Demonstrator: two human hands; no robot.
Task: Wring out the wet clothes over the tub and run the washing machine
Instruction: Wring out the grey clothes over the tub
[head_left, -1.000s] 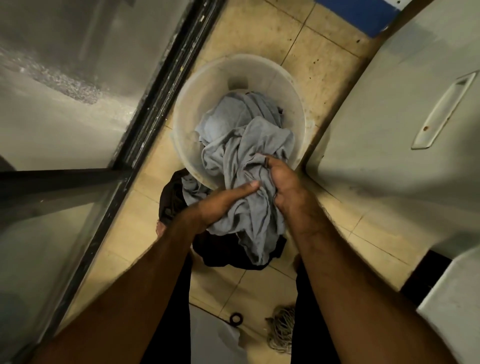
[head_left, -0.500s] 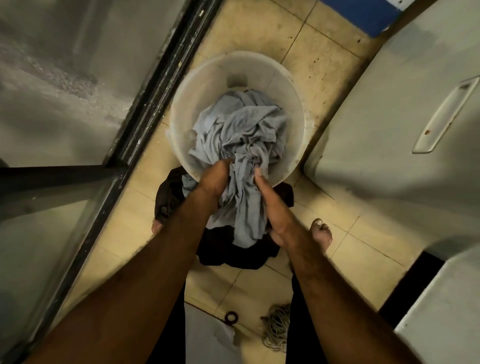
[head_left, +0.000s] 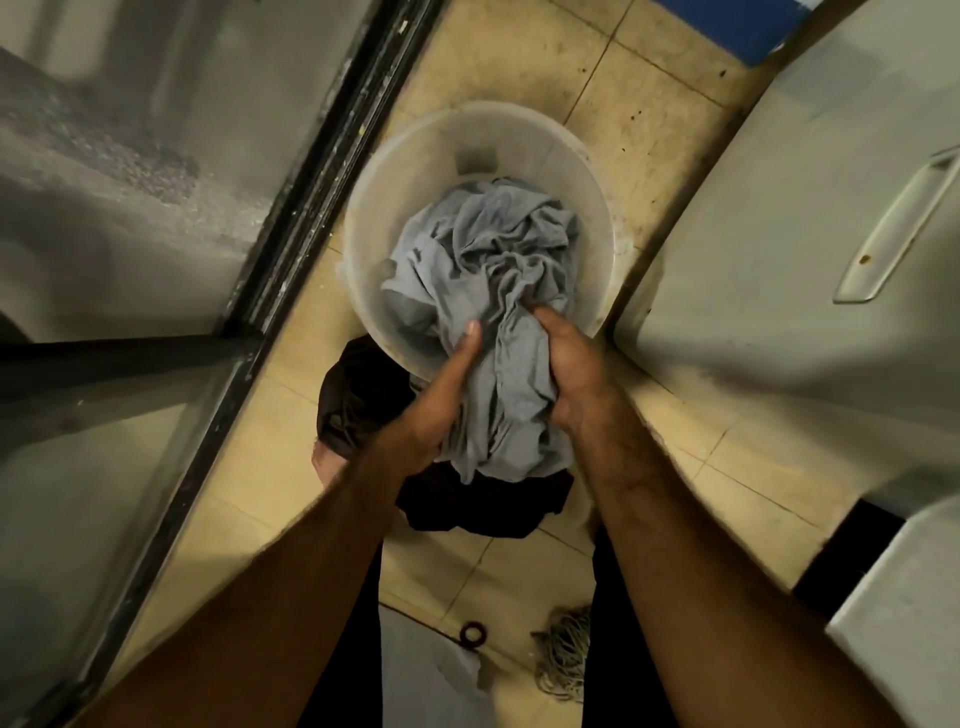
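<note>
Above tiled floor (head_left: 649, 130), right grip (head_left: 571, 364) climbed the grey cloth (head_left: 493, 249)

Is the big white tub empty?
No, a crumpled grey cloth lies in the tub, with the left hand and right hand gripping its near end.

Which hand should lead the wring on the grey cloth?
Right, probably: the right hand is curled deep into the grey cloth bunch at the tub rim; the left hand holds lower, thumb straight.
</note>
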